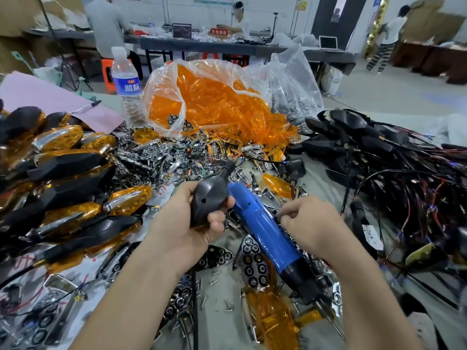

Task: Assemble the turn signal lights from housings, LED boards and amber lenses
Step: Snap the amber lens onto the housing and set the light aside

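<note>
My left hand [187, 223] grips a black turn signal housing [209, 195], its back side up and its stalk pointing away from me. A blue electric screwdriver [262, 228] lies on the parts in the middle, tip toward me. My right hand [308, 221] rests against the screwdriver's right side with fingers curled, pinching something small that I cannot make out. Finished amber and black lights [65, 173] are stacked at the left. A clear bag of amber lenses [214, 102] stands behind. Chrome LED boards [255, 261] lie scattered under my hands.
Black housings with red and black wires [379, 152] pile up at the right. A water bottle [126, 84] and a pink sheet with a pen [86, 107] are at the back left. Loose screws [214, 281] lie near the front. Other people work at tables behind.
</note>
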A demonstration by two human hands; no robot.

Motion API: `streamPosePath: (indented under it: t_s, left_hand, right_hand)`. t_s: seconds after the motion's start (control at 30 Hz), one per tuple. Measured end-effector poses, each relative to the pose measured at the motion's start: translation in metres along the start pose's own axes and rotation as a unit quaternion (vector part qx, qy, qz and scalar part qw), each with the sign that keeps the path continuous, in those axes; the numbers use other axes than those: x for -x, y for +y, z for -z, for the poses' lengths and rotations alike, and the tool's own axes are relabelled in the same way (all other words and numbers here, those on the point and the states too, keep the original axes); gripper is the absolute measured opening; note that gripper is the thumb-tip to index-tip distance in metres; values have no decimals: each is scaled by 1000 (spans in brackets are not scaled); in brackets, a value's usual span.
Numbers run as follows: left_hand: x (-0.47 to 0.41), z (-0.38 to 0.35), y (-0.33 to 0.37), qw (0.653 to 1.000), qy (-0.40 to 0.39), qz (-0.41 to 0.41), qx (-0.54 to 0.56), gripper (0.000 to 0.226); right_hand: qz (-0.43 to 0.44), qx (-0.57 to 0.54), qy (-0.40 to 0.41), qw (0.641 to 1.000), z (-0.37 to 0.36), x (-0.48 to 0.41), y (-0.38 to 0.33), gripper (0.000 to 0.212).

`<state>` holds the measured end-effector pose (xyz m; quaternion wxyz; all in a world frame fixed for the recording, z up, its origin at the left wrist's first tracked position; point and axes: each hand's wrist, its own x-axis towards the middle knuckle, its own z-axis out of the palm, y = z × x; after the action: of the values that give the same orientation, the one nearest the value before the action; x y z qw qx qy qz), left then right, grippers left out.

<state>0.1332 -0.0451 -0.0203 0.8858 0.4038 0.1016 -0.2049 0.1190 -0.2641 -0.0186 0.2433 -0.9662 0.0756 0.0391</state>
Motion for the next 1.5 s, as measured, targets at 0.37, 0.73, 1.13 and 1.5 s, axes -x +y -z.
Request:
streamPosePath:
  t_s: [0.37, 0.73, 1.13, 1.5]
  left_hand:
    - [-3, 18, 13, 994, -8, -112, -18, 47]
    - [-2, 19, 21, 986, 16, -157, -49, 38]
    - [-1, 23, 24, 988, 28, -134, -72, 33]
    - [-4, 16, 6, 987, 105, -108, -63, 39]
  right_hand:
    - [44, -109, 176, 977, -2, 14, -29, 32]
    - [216, 74, -77, 971, -10, 42, -91, 7]
    - [323, 258, -64, 908, -39, 56, -107, 26]
    - [138, -273, 94, 947, -32, 31, -117, 17]
